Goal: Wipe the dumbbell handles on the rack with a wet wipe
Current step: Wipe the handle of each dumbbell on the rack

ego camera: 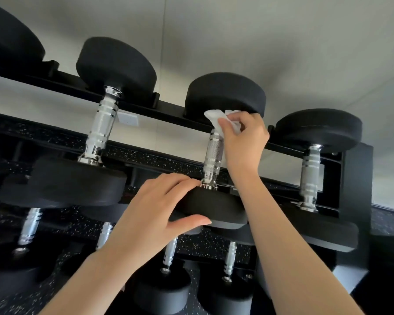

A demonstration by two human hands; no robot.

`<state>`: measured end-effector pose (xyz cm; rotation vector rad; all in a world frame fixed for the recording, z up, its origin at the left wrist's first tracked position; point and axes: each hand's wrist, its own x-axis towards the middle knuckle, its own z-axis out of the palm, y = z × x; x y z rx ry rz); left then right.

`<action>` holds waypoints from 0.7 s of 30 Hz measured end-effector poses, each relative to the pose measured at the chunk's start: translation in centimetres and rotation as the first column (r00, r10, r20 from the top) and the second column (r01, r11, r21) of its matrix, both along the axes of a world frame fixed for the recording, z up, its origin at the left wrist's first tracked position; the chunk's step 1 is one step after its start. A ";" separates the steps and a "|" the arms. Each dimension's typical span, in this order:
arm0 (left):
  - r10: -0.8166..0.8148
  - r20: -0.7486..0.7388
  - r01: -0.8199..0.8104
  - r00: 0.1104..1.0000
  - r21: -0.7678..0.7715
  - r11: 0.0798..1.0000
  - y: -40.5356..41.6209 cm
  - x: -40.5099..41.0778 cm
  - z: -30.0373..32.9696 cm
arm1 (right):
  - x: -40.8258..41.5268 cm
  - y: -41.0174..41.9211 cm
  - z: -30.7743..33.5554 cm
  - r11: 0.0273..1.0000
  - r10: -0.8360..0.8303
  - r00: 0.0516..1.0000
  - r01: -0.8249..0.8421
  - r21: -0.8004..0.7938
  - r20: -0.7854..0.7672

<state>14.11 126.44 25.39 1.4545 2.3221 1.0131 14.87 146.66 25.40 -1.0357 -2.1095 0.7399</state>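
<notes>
Head view looks at a black rack with dumbbells lying across its rails. The right hand pinches a white wipe between thumb and curled fingers, pressing it against the top end of the handle of the middle dumbbell, just under its far head. The wipe bunches above the thumb, and a corner pokes out left of the fingertips. Below the right fingers the knurled chrome handle is bare down to its collar.

The left hand holds that dumbbell's near head: fingers curl over the top edge, their tips touching the collar, and the thumb lies stretched along the lower rim.

Left of both hands lies another dumbbell; right of the right fingers lies a 3rd. Beneath the left wrist, a lower tier shows more chrome handles over a speckled floor.
</notes>
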 end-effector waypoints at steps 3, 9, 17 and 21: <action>0.010 0.006 -0.010 1.000 0.000 1.000 0.0 0.2 0.0 | 0.2 0.2 0.7 0.994 0.064 0.995 -0.057 -0.089 0.082; 0.008 0.029 -0.007 1.000 -0.007 1.000 0.0 0.1 0.1 | 2.9 -1.1 1.6 0.960 0.267 0.923 -0.229 -0.163 0.276; -0.001 0.075 0.001 0.997 -0.003 1.000 -0.1 0.1 -0.6 | 5.4 -1.9 2.2 0.873 0.461 0.775 -0.307 -0.380 0.433; 0.006 0.089 -0.005 0.996 -0.005 1.000 -0.1 0.1 -0.7 | 6.2 -1.4 2.3 0.851 0.486 0.741 -0.279 -0.446 0.463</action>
